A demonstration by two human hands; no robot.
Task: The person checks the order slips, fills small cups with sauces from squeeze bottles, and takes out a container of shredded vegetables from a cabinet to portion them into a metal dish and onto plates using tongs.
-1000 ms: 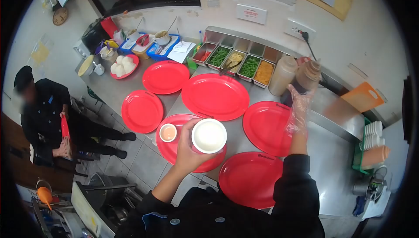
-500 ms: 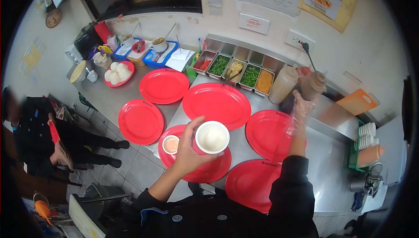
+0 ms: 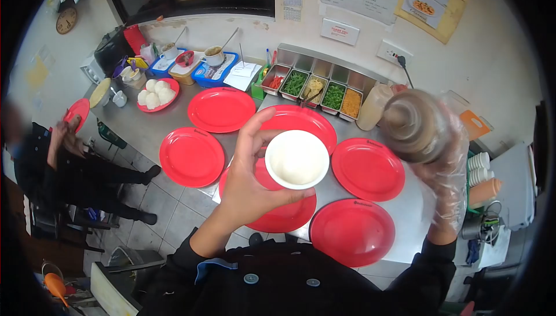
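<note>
Head view: above the steel counter [image 3: 410, 218], a white cup [image 3: 297, 159] and a sauce bottle [image 3: 412, 126] are both lifted, and neither is set down. By what shows, picking them up is done; no sauce can be seen in the cup, whose inside is all white, and whether that is food or bare cup I cannot tell. The bottle is apart from the cup, off to its right, blurred.

The left hand [image 3: 246, 183] is spread partway and clamped on the cup, thumb near the front of its rim, forefinger behind, over a red plate [image 3: 284, 216] at the counter's near edge. The right hand [image 3: 441, 168], in a clear plastic glove, is closed around the bottle above the counter's right part; blur hides the exact finger placement.

Topping trays [image 3: 313, 92] line the counter's far edge. Beyond its left edge, a co-worker [image 3: 49, 162] holds a small plate [image 3: 77, 113].
</note>
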